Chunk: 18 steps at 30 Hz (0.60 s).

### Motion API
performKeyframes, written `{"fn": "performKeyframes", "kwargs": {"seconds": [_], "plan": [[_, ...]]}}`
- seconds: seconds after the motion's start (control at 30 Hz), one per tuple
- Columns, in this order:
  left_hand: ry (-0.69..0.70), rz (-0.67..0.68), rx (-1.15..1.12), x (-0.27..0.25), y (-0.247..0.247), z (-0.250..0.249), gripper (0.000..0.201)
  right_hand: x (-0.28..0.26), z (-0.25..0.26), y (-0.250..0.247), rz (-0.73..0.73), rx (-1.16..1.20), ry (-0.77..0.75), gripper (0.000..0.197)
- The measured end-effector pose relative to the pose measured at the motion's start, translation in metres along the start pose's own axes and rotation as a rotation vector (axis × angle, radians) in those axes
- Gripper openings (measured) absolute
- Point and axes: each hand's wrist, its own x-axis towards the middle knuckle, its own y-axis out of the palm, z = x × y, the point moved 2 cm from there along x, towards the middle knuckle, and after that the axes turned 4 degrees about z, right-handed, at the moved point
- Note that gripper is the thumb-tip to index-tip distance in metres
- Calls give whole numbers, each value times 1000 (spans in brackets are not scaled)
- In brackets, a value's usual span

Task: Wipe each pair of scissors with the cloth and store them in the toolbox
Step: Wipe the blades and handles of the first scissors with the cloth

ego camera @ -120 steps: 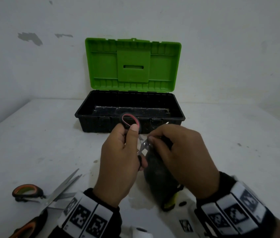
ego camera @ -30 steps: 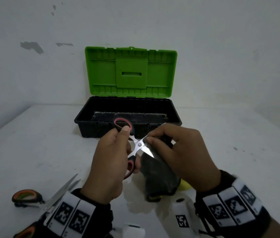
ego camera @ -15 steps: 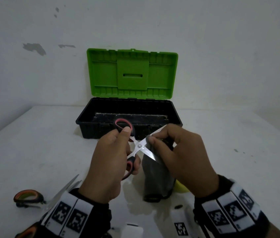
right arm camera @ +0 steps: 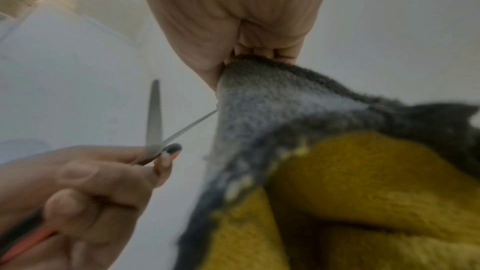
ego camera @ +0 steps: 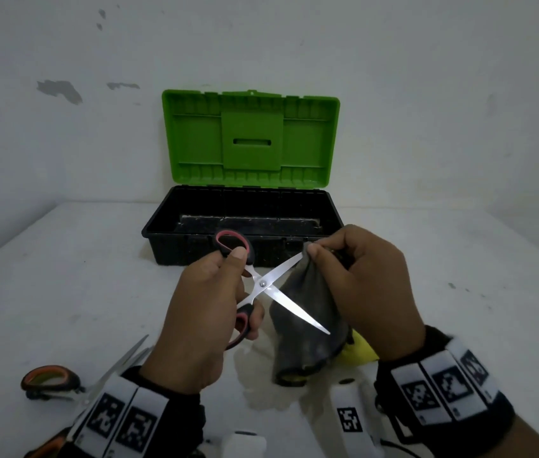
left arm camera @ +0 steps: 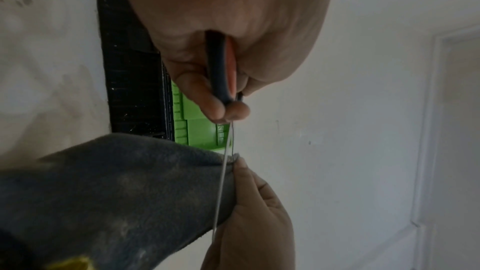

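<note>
The person's left hand [ego camera: 202,312] grasps the handles of the red-and-black scissors [ego camera: 263,284], held above the table [ego camera: 63,276] with steel blades spread in an X. The right hand [ego camera: 364,289] pinches the grey cloth [ego camera: 307,312], yellow at its lower edge, around the blade tip pointing to 2 o'clock. At 12 o'clock stands the toolbox [ego camera: 245,223], black tub, green lid raised. Orange-handled scissors [ego camera: 53,381] lie at 8 o'clock. No readable writing shows; the wristbands [ego camera: 443,395] carry square black-and-white codes.
</note>
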Motion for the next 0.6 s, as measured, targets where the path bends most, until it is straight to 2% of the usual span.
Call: {"fn": "performKeyframes", "kwargs": {"seconds": [0.2,0.27,0.43,0.6], "plan": [[-35,2,-21,1,-5,4,31,12,-20,-16,-71,66,129,11],[-42,-7,-20,3,-6,5,32,10,-10,-21,-59,78,76,10],[28,-2,39,2,3,4,36,-10,20,-2,129,-66,-153,5],[148,19,79,-6,6,0,35,-1,3,0,22,-136,-37,11]]}}
